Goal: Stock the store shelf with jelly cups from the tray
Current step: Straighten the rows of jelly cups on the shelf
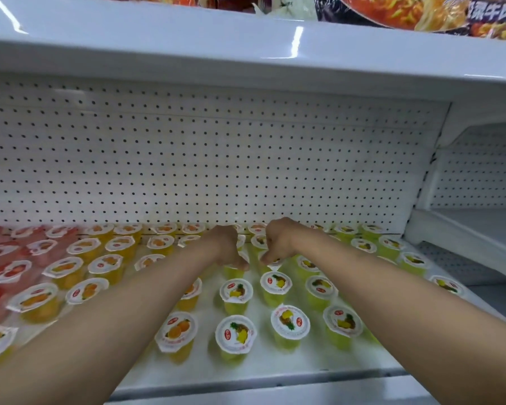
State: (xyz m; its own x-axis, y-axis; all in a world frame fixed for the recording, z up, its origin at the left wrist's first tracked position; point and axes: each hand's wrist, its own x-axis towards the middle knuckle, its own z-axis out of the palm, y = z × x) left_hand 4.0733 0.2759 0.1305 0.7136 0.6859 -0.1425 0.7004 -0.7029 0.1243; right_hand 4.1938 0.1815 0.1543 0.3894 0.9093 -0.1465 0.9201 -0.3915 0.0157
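Both hands deep in the shelf, each setting down a yellow jelly cup

I use the pegboard back wall [205, 159] as my landmark: my left hand [227, 247] and right hand [278, 244] sit side by side in front of it, near the middle, fingers curled downward, each seemingly pinching a cup by its rim, the left-hand cup [235, 270] and the right-hand cup [270, 263], though the fingertips are partly hidden; orange cups [174, 331] and red cups [9, 273] fill the shelf floor [275, 366] toward the left of the wall, yellow cups [235, 333] run right of centre, and no tray is in view; I judge it best to lower both cups straight into the row gap, keep lids level, avoid nudging neighbours, then let go together
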